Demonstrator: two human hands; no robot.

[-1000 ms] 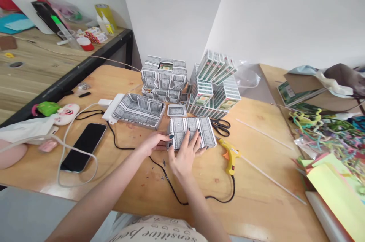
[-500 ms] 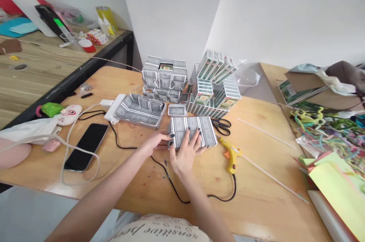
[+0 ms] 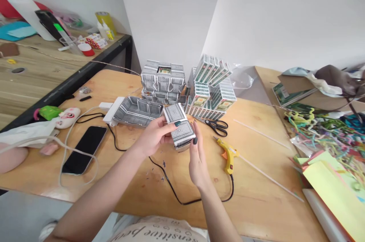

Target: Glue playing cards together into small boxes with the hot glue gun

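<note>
A block covered in grey-patterned playing cards [image 3: 182, 129] is tilted above the table. My left hand [image 3: 154, 135] is closed round its left side, thumb on top and the other fingers partly hidden beneath. At the block's right edge, my right hand [image 3: 197, 158] has its fingers stretched out and the thumb by the corner; whether it bears any weight I cannot tell. Behind lies an open tray made of the same cards [image 3: 137, 110]. A larger card-covered structure [image 3: 162, 78] stands farther back, beside stacked green-and-white card boxes [image 3: 212, 86].
Black-handled scissors [image 3: 218, 127] and a yellow glue gun [image 3: 228, 154] lie to the right, the gun's black cord looping in front. Glue sticks [image 3: 262, 133] lie beyond. On the left are a phone [image 3: 85, 150], a white power strip [image 3: 114, 110] and cables. Colourful pipe cleaners [image 3: 322, 131] crowd the far right.
The card-covered block has been lifted off the table and turned, tilting up. My right hand has come off its top to its right edge, while my left hand keeps hold.
</note>
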